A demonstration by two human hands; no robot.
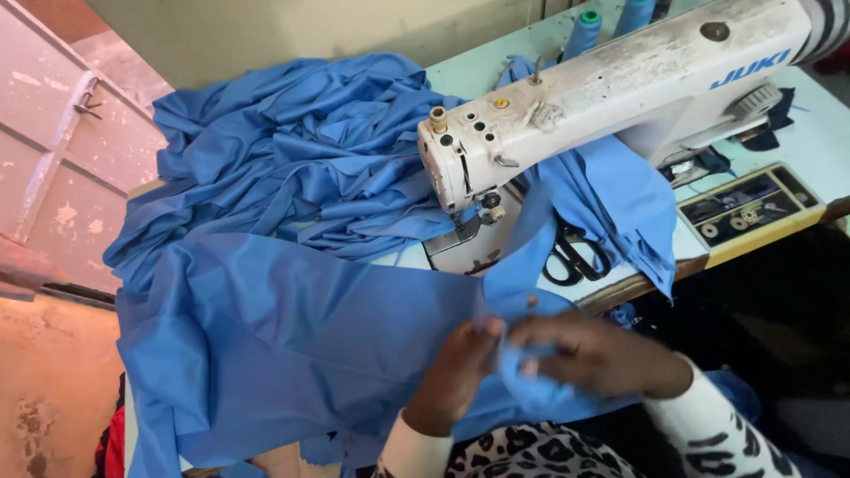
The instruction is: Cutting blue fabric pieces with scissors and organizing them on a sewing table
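Two hands: left hand point(458, 372) and right hand point(595, 354) both pinch the blue fabric point(292, 327) near the bench's point(620, 288) near edge.
Far: white sewing machine point(611, 88).
Right: black scissors point(574, 257).

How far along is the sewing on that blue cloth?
Done: a crumpled pile of blue fabric lies behind the sewing machine. In hand: left hand and right hand pinch a fabric edge. Left: it is not under the needle yet.

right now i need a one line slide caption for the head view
Both hands, left hand and right hand, pinch blue fabric before a white sewing machine, black scissors beside it.
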